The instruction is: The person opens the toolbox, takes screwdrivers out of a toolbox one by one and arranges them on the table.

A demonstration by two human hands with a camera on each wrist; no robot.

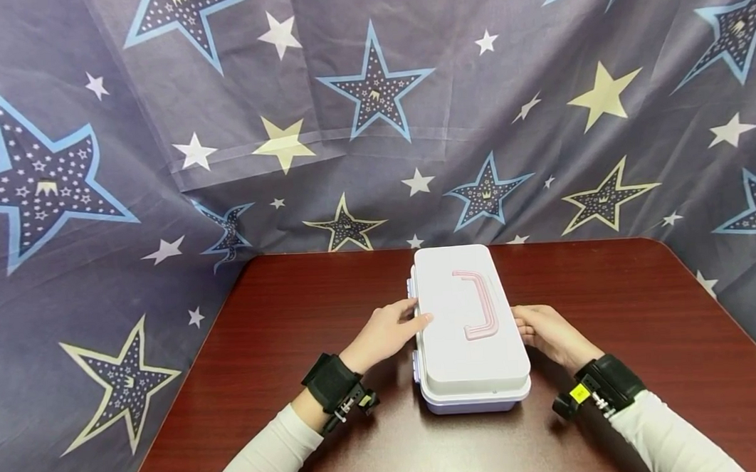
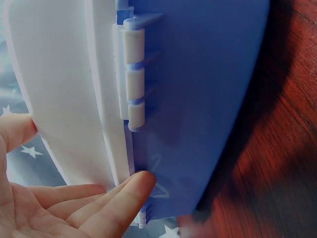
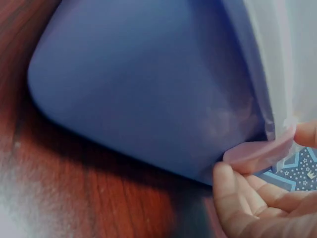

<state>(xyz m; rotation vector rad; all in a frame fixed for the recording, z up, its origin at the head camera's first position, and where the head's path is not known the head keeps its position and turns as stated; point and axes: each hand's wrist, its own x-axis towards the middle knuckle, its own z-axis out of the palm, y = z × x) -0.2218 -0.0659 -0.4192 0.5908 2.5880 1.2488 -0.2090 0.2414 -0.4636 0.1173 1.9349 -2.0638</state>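
A storage box with a white lid (image 1: 444,346) and a blue-violet base (image 1: 473,406) stands closed on the table between both hands. A pink carrying handle (image 1: 488,308) lies flat on the lid. My left hand (image 1: 386,333) rests on the box's left side, thumb on the lid's edge and fairly straight fingers against the rim near the hinge (image 2: 134,84). On the opposite side my right hand (image 1: 553,335) pinches a pink latch (image 3: 257,156), thumb at its upper end and fingertips at its lower end.
The box stands on a dark red wooden table (image 1: 304,290). A grey-blue curtain (image 1: 375,172) printed with stars hangs behind the table and along its left side. Each wrist wears a black strap (image 1: 331,382) with a small camera.
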